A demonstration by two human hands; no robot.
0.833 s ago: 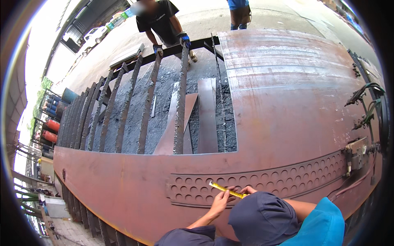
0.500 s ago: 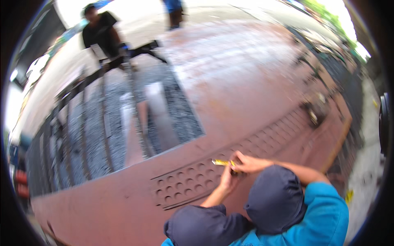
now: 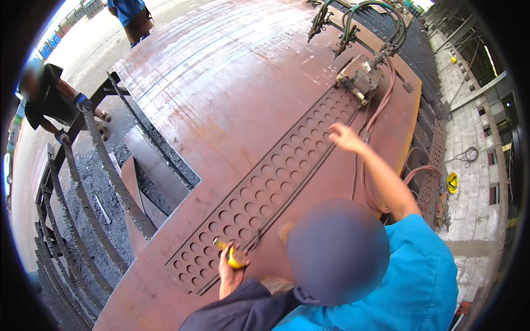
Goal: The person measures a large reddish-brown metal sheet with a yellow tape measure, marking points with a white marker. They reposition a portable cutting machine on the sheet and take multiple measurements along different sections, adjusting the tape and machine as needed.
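My left hand (image 3: pixel 229 276) is closed around a yellow tape measure (image 3: pixel 237 258), low over the near end of a long strip with rows of round holes (image 3: pixel 251 193). The strip lies on a large reddish-brown steel plate (image 3: pixel 221 127). Stretched out ahead, my right hand (image 3: pixel 346 138) is beside the strip's farther part, its fingers apart with nothing in them. Whether it touches the strip I cannot tell. A metal machine with hoses (image 3: pixel 361 80) stands at the strip's far end. A dark blue rounded shape (image 3: pixel 338 251) covers part of the plate between my arms.
Dark slats (image 3: pixel 116 182) over grey rubble line the left. There a person in black (image 3: pixel 52 99) with blue gloves grips a slat. Another person in blue (image 3: pixel 130 19) stands beyond the plate. Reddish hoses (image 3: pixel 383 102) trail from the machine. A yellow object (image 3: pixel 452 182) lies at right.
My hands, together at the tape measure before, are apart. The left keeps it near the strip's near end; the right has reached far forward. The view has turned, bringing the machine closer.
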